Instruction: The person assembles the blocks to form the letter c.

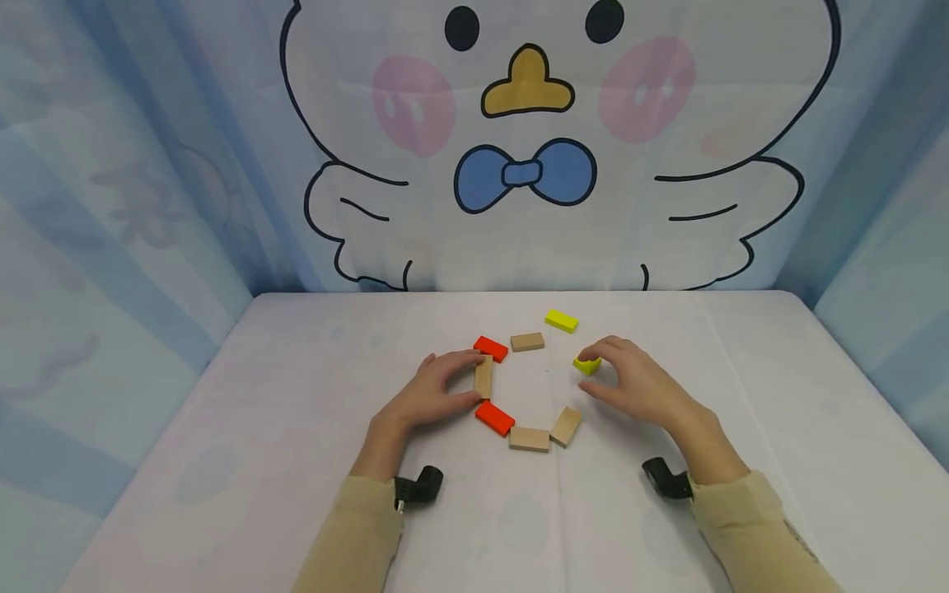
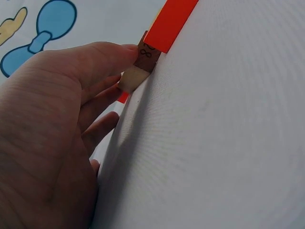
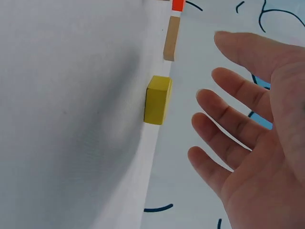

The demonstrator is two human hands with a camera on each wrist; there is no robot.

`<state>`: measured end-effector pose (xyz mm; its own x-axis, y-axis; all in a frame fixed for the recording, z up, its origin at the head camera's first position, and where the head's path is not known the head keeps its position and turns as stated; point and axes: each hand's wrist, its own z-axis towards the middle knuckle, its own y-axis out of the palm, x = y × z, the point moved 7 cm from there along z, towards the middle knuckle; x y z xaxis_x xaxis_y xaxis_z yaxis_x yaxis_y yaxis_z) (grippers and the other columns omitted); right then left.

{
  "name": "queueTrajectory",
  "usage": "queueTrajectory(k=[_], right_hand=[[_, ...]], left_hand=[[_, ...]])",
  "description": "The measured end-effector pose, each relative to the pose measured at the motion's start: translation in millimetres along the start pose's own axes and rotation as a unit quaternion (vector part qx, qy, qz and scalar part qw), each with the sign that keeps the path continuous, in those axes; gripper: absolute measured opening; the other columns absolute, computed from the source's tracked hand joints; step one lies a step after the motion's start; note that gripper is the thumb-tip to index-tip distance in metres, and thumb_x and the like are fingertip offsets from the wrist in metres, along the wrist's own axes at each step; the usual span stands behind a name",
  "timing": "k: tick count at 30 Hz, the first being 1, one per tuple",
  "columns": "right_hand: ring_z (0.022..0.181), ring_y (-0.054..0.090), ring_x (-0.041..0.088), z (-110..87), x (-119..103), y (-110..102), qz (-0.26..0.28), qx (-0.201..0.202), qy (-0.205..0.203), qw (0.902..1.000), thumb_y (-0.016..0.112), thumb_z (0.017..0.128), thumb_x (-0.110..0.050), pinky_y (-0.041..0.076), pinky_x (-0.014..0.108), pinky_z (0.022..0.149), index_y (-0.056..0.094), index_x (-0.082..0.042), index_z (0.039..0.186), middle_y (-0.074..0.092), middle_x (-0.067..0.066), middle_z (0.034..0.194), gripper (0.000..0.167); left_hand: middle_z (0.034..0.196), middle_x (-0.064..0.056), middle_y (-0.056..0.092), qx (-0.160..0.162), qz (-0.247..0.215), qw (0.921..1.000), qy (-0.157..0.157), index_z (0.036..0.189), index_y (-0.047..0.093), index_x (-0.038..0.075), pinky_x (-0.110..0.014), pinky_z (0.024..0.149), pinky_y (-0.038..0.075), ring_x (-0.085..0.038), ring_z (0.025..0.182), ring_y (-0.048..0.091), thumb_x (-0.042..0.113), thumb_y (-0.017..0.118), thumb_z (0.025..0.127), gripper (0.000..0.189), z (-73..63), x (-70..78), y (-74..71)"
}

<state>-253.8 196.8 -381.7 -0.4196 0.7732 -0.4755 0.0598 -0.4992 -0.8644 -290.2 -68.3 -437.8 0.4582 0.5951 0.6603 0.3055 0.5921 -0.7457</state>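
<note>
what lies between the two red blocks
One plain wooden block lies between the far red block and the near red block, as the head view shows.

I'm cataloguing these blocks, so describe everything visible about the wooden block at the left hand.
The wooden block is light tan and rectangular, with dark marks resembling digits on a browner face. It lies on the table, its length running front to back, between two red blocks; whether they touch it is unclear. The left hand pinches it.
</note>
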Motion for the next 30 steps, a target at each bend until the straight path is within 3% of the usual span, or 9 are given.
queueTrajectory(k=[15, 30], right_hand=[[0.114, 0.056, 0.040, 12.9, 23.9, 4.1, -0.008, 0.018, 0.049, 0.9986, 0.074, 0.091, -0.013, 0.045, 0.057, 0.100, 0.065, 0.002, 0.121, 0.061, 0.019, 0.120, 0.034], [0.116, 0.054, 0.042, 19.7, 28.3, 2.3, -0.006, 0.015, 0.054, 0.9984, 0.072, 0.092, -0.014, 0.043, 0.059, 0.101, 0.065, 0.002, 0.118, 0.060, 0.021, 0.123, 0.031]], left_hand=[[0.151, -0.006, 0.050, -0.005, -0.009, 0.9999, -0.011, 0.146, 0.055, 0.014, -0.051, 0.122, 0.005, -0.023, 0.142, 0.039, 0.025, 0.071, 0.092, 0.057, -2.3, 1.2, 2.6], [0.152, -0.007, 0.048, -0.003, 0.006, 0.9998, -0.019, 0.147, 0.054, 0.014, -0.051, 0.122, 0.006, -0.024, 0.143, 0.038, 0.027, 0.071, 0.093, 0.058, -2.0, 0.9, -2.1]])
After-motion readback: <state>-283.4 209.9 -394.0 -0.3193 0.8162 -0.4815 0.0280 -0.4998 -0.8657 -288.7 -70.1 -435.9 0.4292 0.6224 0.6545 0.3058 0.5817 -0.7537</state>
